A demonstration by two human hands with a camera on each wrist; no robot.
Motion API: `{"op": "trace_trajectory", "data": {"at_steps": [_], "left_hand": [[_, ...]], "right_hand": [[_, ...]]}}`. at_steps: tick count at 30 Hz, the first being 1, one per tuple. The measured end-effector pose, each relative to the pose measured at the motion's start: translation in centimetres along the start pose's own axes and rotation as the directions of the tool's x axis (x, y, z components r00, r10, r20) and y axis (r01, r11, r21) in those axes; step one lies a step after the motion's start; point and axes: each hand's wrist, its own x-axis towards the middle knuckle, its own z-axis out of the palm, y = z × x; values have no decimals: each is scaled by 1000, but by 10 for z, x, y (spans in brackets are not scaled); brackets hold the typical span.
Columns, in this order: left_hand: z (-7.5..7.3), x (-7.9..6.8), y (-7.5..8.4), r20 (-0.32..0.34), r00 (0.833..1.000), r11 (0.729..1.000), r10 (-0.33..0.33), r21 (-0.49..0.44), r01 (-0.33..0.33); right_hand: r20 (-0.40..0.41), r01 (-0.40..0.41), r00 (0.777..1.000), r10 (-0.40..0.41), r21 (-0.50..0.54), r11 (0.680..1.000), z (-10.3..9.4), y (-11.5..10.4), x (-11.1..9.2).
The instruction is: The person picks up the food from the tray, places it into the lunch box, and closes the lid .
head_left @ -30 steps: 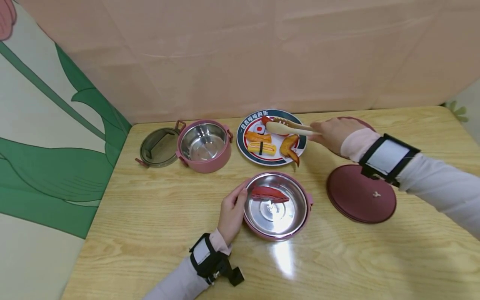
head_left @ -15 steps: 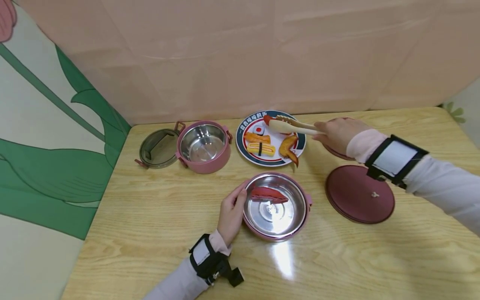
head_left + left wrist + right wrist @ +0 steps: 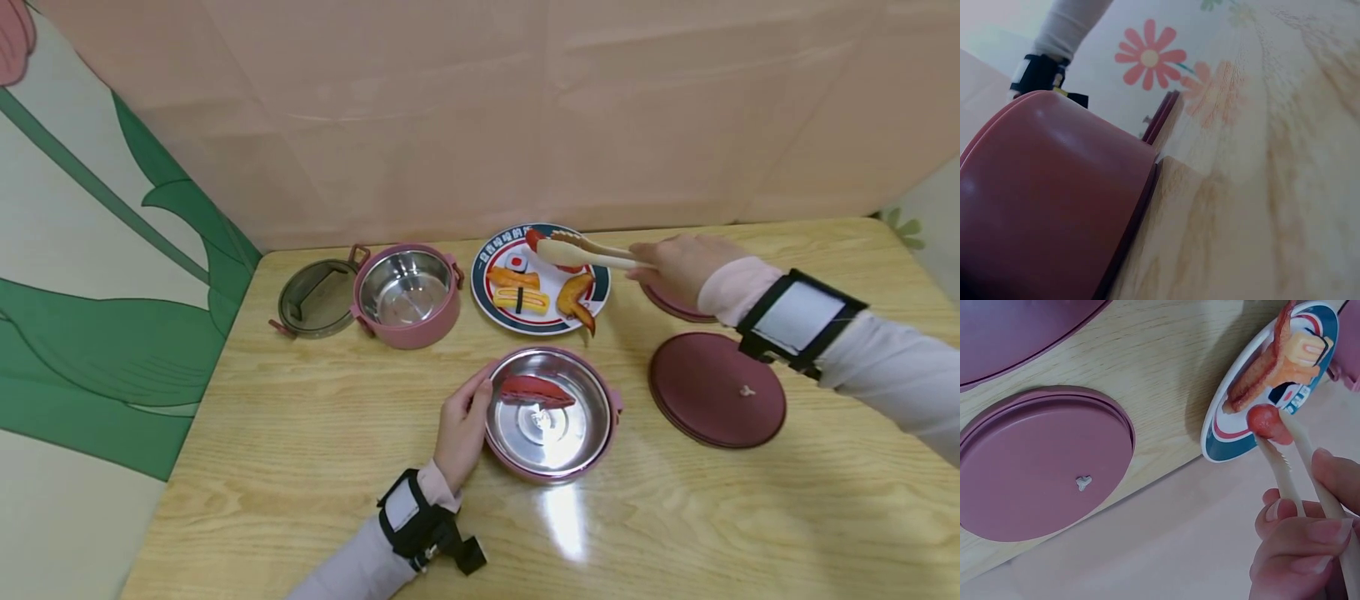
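In the head view my left hand (image 3: pixel 461 425) grips the left side of a pink pot (image 3: pixel 551 478) with a steel interior, thumb along its rim. A dark red food piece (image 3: pixel 536 391) lies inside it. My right hand (image 3: pixel 678 260) holds cream tongs (image 3: pixel 573 253) over the far right part of a round plate (image 3: pixel 487 307). In the right wrist view, a shiny red sausage-like piece (image 3: pixel 1266 422) sits between the tong tips. The plate also bears a chicken wing (image 3: pixel 575 297), a yellow piece with a black band (image 3: pixel 521 300), an orange piece (image 3: pixel 513 277) and a sushi roll (image 3: pixel 516 262).
A second pink pot (image 3: pixel 408 325) stands left of the plate, against a clear-topped lid (image 3: pixel 318 300) with pink handles. Two maroon lids lie on the right: a near lid (image 3: pixel 716 390) and a far lid (image 3: pixel 667 304) partly under my right arm. A pink-covered wall (image 3: pixel 480 117) rises behind.
My right hand has shifted slightly right, and a little more red shows below the tongs. My left hand stays on the pot.
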Motion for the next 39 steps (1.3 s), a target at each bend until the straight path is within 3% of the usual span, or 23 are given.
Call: {"op": "trace_trajectory", "data": {"at_steps": [15,21,33,39], "left_hand": [[-1,-2,0,13,999,999,-50,-3,50],[-1,-2,0,4,1000,1000,-28,5,28],[-1,0,0,5,1000,1000,-3,10,3],[-1,1,-2,2,1000,1000,-2,20,2]], "right_hand": [[-49,52,998,-50,34,998,-6,3,-10],[-112,95,990,-90,39,995,-12,2,-18],[-144,119,983,-110,54,991,-22,0,-39],[-90,88,992,-83,57,995,-32,-9,-51]]}}
